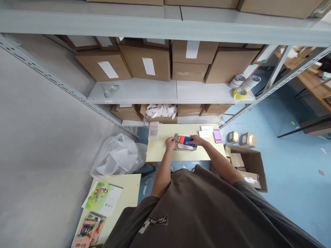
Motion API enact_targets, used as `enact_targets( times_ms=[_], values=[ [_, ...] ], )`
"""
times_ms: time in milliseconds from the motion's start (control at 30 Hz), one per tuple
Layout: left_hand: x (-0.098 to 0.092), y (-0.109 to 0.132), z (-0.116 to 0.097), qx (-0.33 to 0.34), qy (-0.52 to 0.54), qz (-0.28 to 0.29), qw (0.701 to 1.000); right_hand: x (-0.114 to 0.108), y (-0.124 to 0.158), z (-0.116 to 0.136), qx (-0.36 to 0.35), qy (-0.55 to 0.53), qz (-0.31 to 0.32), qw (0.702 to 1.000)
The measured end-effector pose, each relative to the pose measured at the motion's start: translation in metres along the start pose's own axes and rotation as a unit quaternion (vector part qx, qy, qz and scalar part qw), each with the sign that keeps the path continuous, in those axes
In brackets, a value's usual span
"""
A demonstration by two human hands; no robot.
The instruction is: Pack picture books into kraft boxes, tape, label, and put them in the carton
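On the pale yellow table (pixel 158 151) lies a small brown cardboard box (pixel 177 147) with a white label or paper on top. My right hand (pixel 196 140) is closed around a blue and orange tape dispenser (pixel 182 139), which rests over the box. At the box's left end, my left hand (pixel 170 142) is closed with its fingertips at the edge; what they pinch is too small to make out. White paper slips (pixel 206 131) and a purple-and-white stack (pixel 217 136) lie to the right, and a translucent pinkish item (pixel 154 130) at the back left.
Metal shelves (pixel 144 90) with cardboard boxes and tape rolls (pixel 240 93) stand ahead. A large open carton (pixel 261 168) holding small boxes is at the right, near two small boxes on the floor. At left are a plastic bag (pixel 116 155) and a second table (pixel 129 193) with picture books.
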State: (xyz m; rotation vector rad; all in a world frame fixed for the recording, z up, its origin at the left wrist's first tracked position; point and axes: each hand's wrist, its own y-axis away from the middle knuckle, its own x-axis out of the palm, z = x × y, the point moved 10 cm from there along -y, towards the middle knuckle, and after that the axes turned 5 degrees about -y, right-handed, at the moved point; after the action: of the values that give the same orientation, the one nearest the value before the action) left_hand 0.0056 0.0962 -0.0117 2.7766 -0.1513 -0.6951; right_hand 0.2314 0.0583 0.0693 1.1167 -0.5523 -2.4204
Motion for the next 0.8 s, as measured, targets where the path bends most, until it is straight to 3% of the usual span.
enact_targets(
  times_ms=[133, 233, 300, 600, 800],
  values=[
    [-0.047, -0.008, 0.017, -0.028, -0.043, -0.066, 0.997, -0.009, 0.01, -0.029, 0.027, 0.009, 0.007, 1.0],
    [-0.062, -0.021, 0.013, 0.022, -0.039, -0.018, 0.999, -0.018, 0.019, -0.058, 0.061, -0.003, 0.002, 0.998],
    [-0.067, -0.028, 0.015, 0.016, -0.043, -0.019, 0.999, -0.019, 0.02, -0.067, 0.069, -0.01, 0.01, 0.998],
    [-0.038, -0.021, 0.065, -0.08, -0.051, 0.011, 0.995, -0.01, 0.01, -0.071, 0.073, -0.015, 0.025, 0.997],
    [-0.005, -0.026, 0.075, -0.1, -0.053, 0.017, 0.993, -0.002, 0.009, -0.082, 0.09, -0.014, 0.035, 0.995]
  ],
)
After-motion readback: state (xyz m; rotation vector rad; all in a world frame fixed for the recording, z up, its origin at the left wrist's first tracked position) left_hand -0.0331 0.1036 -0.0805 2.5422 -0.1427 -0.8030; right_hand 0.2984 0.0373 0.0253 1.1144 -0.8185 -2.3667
